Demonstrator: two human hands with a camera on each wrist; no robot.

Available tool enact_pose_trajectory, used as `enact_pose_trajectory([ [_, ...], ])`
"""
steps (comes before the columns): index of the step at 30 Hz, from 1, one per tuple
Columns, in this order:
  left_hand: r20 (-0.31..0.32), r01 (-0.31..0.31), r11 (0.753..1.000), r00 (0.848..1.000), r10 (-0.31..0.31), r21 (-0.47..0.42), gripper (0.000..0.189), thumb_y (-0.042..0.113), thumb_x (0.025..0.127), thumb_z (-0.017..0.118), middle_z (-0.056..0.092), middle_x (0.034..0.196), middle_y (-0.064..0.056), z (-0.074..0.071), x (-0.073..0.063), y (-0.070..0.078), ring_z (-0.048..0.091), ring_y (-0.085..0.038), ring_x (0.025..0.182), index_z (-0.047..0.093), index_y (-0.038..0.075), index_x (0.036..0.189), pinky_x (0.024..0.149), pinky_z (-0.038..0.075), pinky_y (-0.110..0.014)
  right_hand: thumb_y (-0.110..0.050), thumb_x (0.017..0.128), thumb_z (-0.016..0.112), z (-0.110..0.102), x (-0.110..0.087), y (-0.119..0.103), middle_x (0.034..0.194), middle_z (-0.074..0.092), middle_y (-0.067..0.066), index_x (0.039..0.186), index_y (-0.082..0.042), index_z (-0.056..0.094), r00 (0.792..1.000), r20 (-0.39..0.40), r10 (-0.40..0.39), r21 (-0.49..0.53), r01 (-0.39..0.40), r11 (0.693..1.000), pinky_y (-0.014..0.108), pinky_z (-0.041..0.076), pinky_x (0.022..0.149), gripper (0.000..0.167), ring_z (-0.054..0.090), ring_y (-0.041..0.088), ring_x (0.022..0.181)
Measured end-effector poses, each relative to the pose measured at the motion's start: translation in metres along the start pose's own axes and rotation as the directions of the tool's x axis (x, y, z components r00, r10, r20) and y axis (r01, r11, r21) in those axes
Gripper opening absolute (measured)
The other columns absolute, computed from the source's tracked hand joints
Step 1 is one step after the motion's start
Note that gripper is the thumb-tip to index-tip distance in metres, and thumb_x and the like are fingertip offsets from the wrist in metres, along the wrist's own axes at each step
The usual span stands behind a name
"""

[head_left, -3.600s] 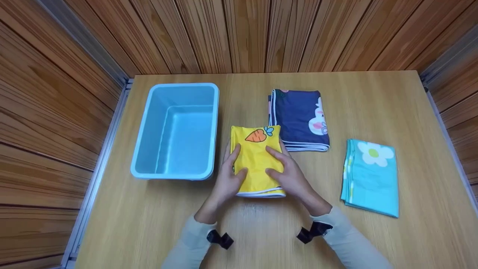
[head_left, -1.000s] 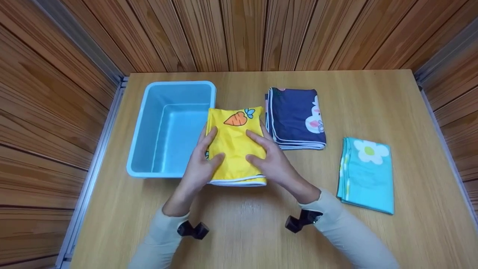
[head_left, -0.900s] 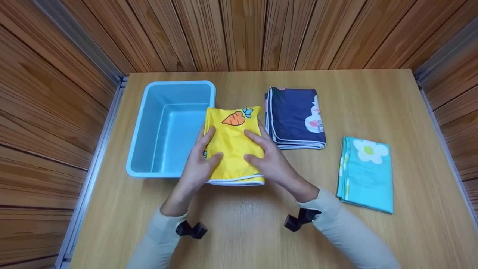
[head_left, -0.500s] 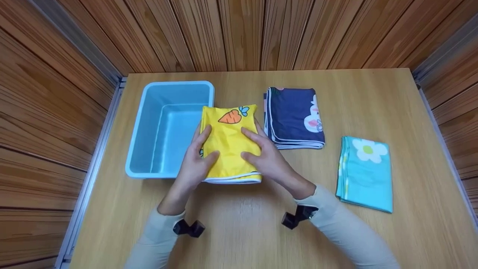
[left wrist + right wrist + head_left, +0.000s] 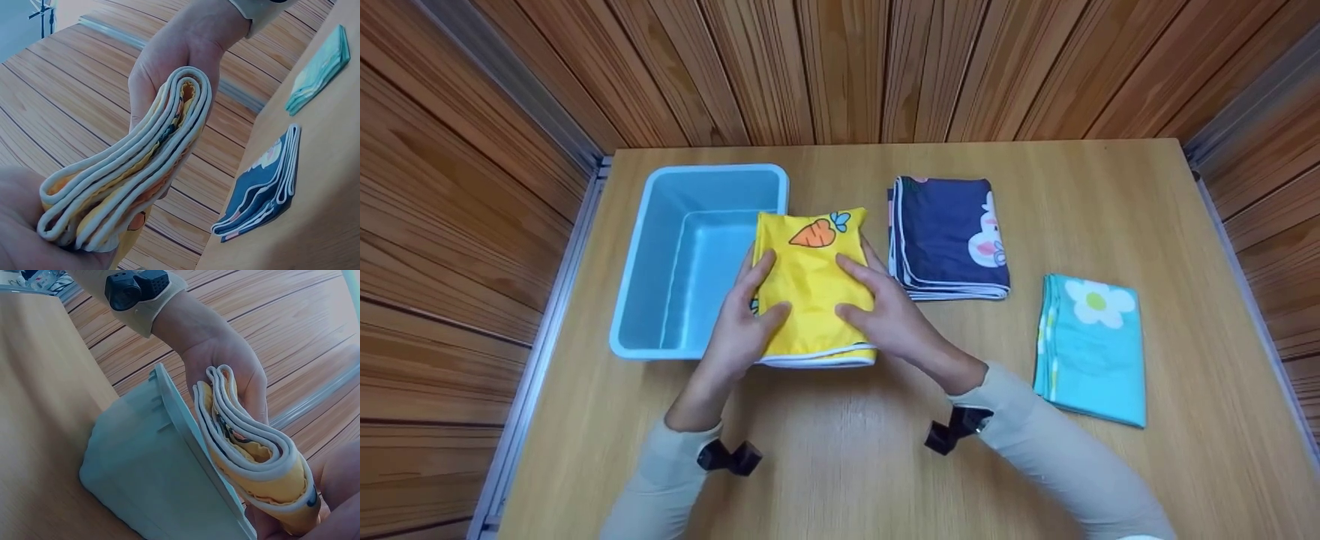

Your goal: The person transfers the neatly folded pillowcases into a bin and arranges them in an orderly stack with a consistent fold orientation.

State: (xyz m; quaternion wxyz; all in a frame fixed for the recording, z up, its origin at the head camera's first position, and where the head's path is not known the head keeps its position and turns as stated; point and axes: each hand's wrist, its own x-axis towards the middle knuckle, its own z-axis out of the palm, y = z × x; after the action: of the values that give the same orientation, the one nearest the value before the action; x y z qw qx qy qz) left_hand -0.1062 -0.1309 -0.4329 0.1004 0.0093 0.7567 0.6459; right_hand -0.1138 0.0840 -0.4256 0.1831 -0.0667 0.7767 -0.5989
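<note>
Both hands hold a folded yellow cloth (image 5: 814,300) printed with an orange carrot and edged in white piping. My left hand (image 5: 741,326) grips its left side, thumb on top and fingers beneath. On the opposite side my right hand (image 5: 894,313) grips it the same way. Raised off the table, the cloth overlaps the right front part of a light blue plastic tub (image 5: 716,169) in the head view. The wrist views show its stacked layers (image 5: 129,154) end-on, bowed between the palms. Beside the cloth in the right wrist view is the tub's outer wall (image 5: 146,461). Most fingers are hidden underneath.
A folded navy cloth (image 5: 945,232) with a white rabbit print lies right of the hands. Farther right lies a folded turquoise cloth (image 5: 1099,367) with a white flower. Wood-patterned walls (image 5: 847,67) stand behind and beside the wooden table (image 5: 840,465).
Both hands have lifted the yellow cloth and carried it left and away from the body, from beside the tub to overlapping its right edge. The leftward drift continues over the last second.
</note>
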Motion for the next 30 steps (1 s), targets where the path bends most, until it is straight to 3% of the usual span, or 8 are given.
enact_pose_trajectory([
  [5, 0.002, -0.007, 1.0, 1.0, 0.007, -0.005, 0.074, -0.006, 0.096, 0.057, 0.002, 0.171, 0.001, -0.005, 0.001, 0.002, 0.013, -0.016, 0.154, 0.027, 0.01, 0.161, 0.117, 0.034, -0.033, -0.001, 0.097, 0.064, 0.002, 0.004, -0.003, 0.171, -0.003, -0.009, 0.158, -0.013, 0.036, 1.0, 0.002, -0.02, -0.01, 0.02, 1.0, 0.027, 0.043, 0.109, 0.068, 0.008, 0.016, 0.155],
  [12, 0.01, 0.024, 1.0, 1.0, -0.024, -0.004, 0.075, -0.004, 0.096, 0.057, 0.003, 0.171, 0.006, -0.013, 0.003, 0.005, 0.02, -0.013, 0.151, 0.026, 0.014, 0.162, 0.114, 0.039, -0.032, 0.0, 0.097, 0.064, 0.008, 0.009, -0.005, 0.171, -0.003, -0.009, 0.159, -0.013, 0.033, 1.0, 0.008, -0.005, 0.033, 0.005, 0.999, 0.026, 0.048, 0.103, 0.071, 0.022, 0.015, 0.151],
  [18, 0.009, 0.034, 0.999, 0.999, -0.034, -0.004, 0.073, -0.002, 0.097, 0.056, 0.005, 0.17, 0.009, -0.021, 0.004, 0.004, 0.021, -0.013, 0.15, 0.026, 0.016, 0.162, 0.114, 0.039, -0.032, 0.001, 0.097, 0.064, 0.013, 0.014, -0.008, 0.171, -0.002, -0.008, 0.159, -0.012, 0.034, 1.0, 0.003, -0.017, 0.042, 0.017, 0.999, 0.025, 0.046, 0.106, 0.07, 0.015, 0.014, 0.154],
  [24, -0.002, 0.036, 0.999, 0.999, -0.036, 0.001, 0.073, -0.002, 0.097, 0.056, 0.007, 0.17, 0.009, -0.028, 0.005, 0.003, 0.018, -0.012, 0.152, 0.028, 0.016, 0.161, 0.115, 0.037, -0.03, 0.001, 0.096, 0.065, 0.019, 0.018, -0.012, 0.172, -0.001, -0.008, 0.159, -0.014, 0.034, 1.0, -0.006, 0.001, 0.032, -0.001, 0.999, 0.025, 0.05, 0.101, 0.072, 0.021, 0.014, 0.152],
  [30, -0.006, 0.048, 0.999, 0.999, -0.048, 0.004, 0.073, 0.001, 0.098, 0.058, 0.007, 0.17, 0.012, -0.033, 0.005, 0.004, 0.021, -0.011, 0.151, 0.028, 0.021, 0.162, 0.11, 0.042, -0.029, -0.001, 0.096, 0.066, 0.022, 0.021, -0.014, 0.172, -0.001, -0.008, 0.159, -0.015, 0.034, 1.0, -0.01, 0.008, 0.012, -0.008, 1.0, 0.023, 0.049, 0.1, 0.072, 0.022, 0.015, 0.152],
])
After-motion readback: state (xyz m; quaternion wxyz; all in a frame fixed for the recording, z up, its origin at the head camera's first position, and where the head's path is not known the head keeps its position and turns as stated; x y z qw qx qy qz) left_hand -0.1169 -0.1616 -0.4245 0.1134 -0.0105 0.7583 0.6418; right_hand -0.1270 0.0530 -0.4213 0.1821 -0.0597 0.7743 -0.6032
